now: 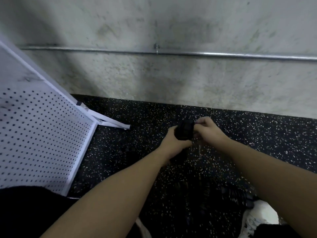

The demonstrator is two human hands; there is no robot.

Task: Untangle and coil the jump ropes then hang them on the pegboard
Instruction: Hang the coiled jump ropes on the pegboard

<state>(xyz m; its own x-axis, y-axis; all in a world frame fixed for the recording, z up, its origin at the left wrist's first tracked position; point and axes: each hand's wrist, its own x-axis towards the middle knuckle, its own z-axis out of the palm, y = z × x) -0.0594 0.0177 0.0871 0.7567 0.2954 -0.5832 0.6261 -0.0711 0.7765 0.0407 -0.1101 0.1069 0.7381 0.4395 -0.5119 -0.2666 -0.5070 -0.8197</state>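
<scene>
My left hand (175, 140) grips a black coiled bundle of jump rope (185, 131) held out over the speckled floor. My right hand (208, 129) pinches the right side of the same bundle with its fingertips. A thin pale strand (199, 149) hangs down below the bundle. More dark rope (228, 193) lies blurred on the floor by my right foot. The white pegboard (39, 134) stands tilted at the left, its face full of small holes; no hooks with rope on them show.
The pegboard's white frame foot (115, 123) juts out over the black speckled rubber floor (137, 152). A grey concrete wall carries a horizontal metal pipe (188, 53). My white shoe (257, 219) is at bottom right.
</scene>
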